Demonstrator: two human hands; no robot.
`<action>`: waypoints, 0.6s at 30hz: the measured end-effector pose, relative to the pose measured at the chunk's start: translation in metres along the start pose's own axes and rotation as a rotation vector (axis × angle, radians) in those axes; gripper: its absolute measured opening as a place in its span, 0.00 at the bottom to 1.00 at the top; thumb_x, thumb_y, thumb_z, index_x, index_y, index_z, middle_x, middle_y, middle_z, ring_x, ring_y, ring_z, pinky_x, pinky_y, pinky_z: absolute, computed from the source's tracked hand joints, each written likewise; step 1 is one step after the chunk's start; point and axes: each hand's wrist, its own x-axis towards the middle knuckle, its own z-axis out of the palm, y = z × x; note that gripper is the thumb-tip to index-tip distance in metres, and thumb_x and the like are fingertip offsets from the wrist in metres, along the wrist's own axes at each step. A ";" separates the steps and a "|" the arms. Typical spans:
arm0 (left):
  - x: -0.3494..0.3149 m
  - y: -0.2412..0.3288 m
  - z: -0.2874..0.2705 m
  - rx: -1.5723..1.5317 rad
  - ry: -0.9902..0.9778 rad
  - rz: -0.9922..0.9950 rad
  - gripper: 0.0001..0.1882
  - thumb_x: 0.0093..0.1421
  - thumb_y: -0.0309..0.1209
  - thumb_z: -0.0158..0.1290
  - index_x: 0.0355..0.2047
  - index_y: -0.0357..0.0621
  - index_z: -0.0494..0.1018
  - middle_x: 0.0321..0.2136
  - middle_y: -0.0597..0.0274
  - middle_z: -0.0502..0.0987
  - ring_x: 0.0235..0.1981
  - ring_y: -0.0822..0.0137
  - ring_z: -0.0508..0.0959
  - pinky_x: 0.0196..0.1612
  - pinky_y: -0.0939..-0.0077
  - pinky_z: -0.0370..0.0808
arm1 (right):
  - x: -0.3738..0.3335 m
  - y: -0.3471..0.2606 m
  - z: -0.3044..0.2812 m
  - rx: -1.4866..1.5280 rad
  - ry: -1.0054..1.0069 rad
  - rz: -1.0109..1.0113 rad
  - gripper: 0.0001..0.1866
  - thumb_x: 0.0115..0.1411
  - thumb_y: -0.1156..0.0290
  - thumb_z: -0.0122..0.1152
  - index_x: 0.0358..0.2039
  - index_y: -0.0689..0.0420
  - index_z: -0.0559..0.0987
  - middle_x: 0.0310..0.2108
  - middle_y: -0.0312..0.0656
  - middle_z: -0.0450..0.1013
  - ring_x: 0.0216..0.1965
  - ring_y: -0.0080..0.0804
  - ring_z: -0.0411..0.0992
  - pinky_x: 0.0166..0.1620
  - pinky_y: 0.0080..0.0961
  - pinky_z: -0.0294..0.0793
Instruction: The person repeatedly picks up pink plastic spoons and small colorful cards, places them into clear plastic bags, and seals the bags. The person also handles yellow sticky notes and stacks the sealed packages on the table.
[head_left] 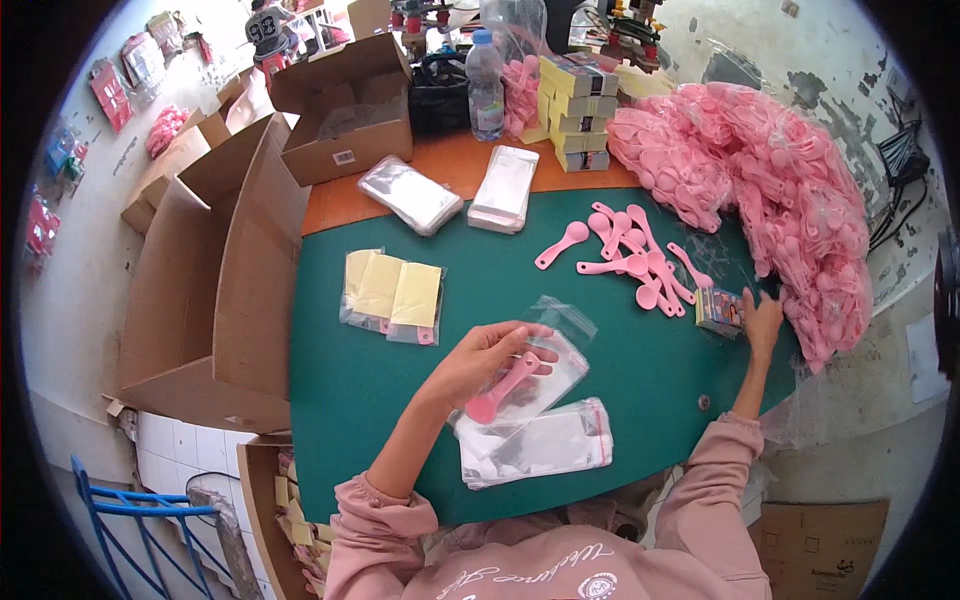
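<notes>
My left hand point(497, 347) is closed on a clear plastic bag point(566, 322) over the near middle of the table. A pink measuring spoon point(503, 389) shows in the bag, bowl end toward me. Off to the right, my right hand point(763, 322) reaches to the end of a small stack of printed cards point(719, 310), fingers apart and touching its edge. Loose pink spoons point(628, 262) lie in a heap just beyond that stack. Below my left hand rest piles of clear bags point(537, 446). Several filled bags with pale yellow cards point(414, 296) lie overlapped to the left.
A large heap of bagged pink spoons point(800, 200) covers the right edge. At the back stand card stacks point(582, 108), a water bottle point(485, 88) and two bundles of clear bags point(503, 187). Open cardboard boxes point(256, 270) border the left side.
</notes>
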 end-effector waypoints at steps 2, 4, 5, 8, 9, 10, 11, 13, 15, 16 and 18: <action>-0.003 0.000 -0.002 0.019 -0.016 -0.045 0.20 0.64 0.38 0.37 0.47 0.34 0.66 0.37 0.51 0.74 0.37 0.65 0.76 0.37 0.77 0.76 | -0.003 0.005 0.005 -0.177 -0.014 0.059 0.20 0.55 0.57 0.52 0.39 0.60 0.76 0.39 0.48 0.69 0.42 0.46 0.67 0.42 0.33 0.66; -0.002 -0.001 -0.004 0.007 -0.029 -0.039 0.20 0.64 0.38 0.37 0.47 0.34 0.66 0.38 0.51 0.74 0.38 0.66 0.76 0.37 0.77 0.76 | -0.004 0.004 -0.002 0.053 -0.352 0.092 0.19 0.54 0.58 0.54 0.40 0.60 0.75 0.39 0.48 0.69 0.40 0.46 0.67 0.42 0.33 0.66; -0.002 -0.002 -0.005 0.001 -0.050 -0.033 0.20 0.64 0.39 0.37 0.47 0.34 0.66 0.38 0.51 0.74 0.38 0.66 0.76 0.38 0.77 0.76 | -0.008 -0.002 -0.003 0.053 -0.356 0.090 0.19 0.54 0.58 0.54 0.40 0.60 0.75 0.39 0.48 0.69 0.40 0.46 0.67 0.42 0.33 0.66; -0.001 -0.005 -0.010 0.067 -0.114 0.032 0.20 0.64 0.39 0.38 0.47 0.35 0.67 0.38 0.53 0.75 0.37 0.70 0.75 0.37 0.81 0.74 | -0.018 -0.016 -0.011 -0.072 0.047 -0.003 0.15 0.53 0.64 0.55 0.37 0.62 0.73 0.35 0.49 0.71 0.36 0.48 0.69 0.41 0.34 0.67; -0.001 -0.006 -0.010 0.069 -0.112 0.034 0.20 0.64 0.39 0.38 0.47 0.35 0.67 0.38 0.53 0.75 0.37 0.70 0.75 0.37 0.81 0.74 | -0.022 -0.016 -0.019 -0.024 0.084 -0.086 0.13 0.53 0.67 0.55 0.35 0.62 0.73 0.32 0.47 0.72 0.32 0.44 0.71 0.38 0.34 0.68; 0.001 -0.007 -0.009 0.100 -0.114 0.042 0.20 0.64 0.38 0.38 0.46 0.35 0.68 0.37 0.54 0.75 0.36 0.72 0.75 0.37 0.83 0.73 | -0.022 -0.018 -0.027 0.025 0.123 -0.171 0.10 0.53 0.69 0.55 0.33 0.63 0.72 0.30 0.46 0.72 0.28 0.41 0.72 0.35 0.33 0.70; 0.006 -0.009 -0.009 0.128 -0.117 0.046 0.19 0.64 0.38 0.39 0.46 0.35 0.68 0.37 0.55 0.75 0.34 0.75 0.74 0.37 0.85 0.72 | -0.026 -0.028 -0.036 0.028 0.124 -0.175 0.10 0.53 0.69 0.55 0.33 0.63 0.72 0.30 0.46 0.72 0.28 0.41 0.72 0.35 0.33 0.70; 0.006 -0.010 -0.008 0.148 -0.097 0.066 0.19 0.64 0.37 0.39 0.45 0.35 0.69 0.36 0.57 0.75 0.33 0.76 0.74 0.36 0.86 0.72 | -0.053 -0.077 -0.063 0.680 -0.005 -0.224 0.07 0.54 0.73 0.55 0.31 0.62 0.72 0.25 0.40 0.72 0.23 0.28 0.71 0.24 0.27 0.70; 0.002 -0.013 -0.009 0.168 -0.081 0.081 0.18 0.64 0.37 0.40 0.44 0.35 0.70 0.36 0.58 0.76 0.32 0.77 0.73 0.35 0.87 0.71 | -0.085 -0.139 -0.090 0.822 -0.402 -0.179 0.06 0.53 0.73 0.55 0.32 0.60 0.72 0.26 0.37 0.71 0.24 0.19 0.69 0.18 0.18 0.67; 0.001 -0.013 -0.009 0.188 -0.053 0.089 0.18 0.64 0.36 0.40 0.44 0.35 0.70 0.36 0.58 0.76 0.32 0.77 0.73 0.35 0.87 0.71 | -0.098 -0.154 -0.086 0.907 -0.489 -0.241 0.06 0.53 0.75 0.55 0.32 0.60 0.71 0.26 0.37 0.71 0.23 0.18 0.69 0.17 0.16 0.67; 0.006 -0.012 -0.004 0.215 -0.045 0.100 0.18 0.64 0.36 0.40 0.43 0.34 0.70 0.35 0.58 0.76 0.32 0.77 0.73 0.35 0.86 0.71 | -0.111 -0.169 -0.076 0.988 -0.558 -0.295 0.06 0.53 0.76 0.56 0.33 0.60 0.71 0.26 0.37 0.71 0.23 0.17 0.68 0.16 0.13 0.66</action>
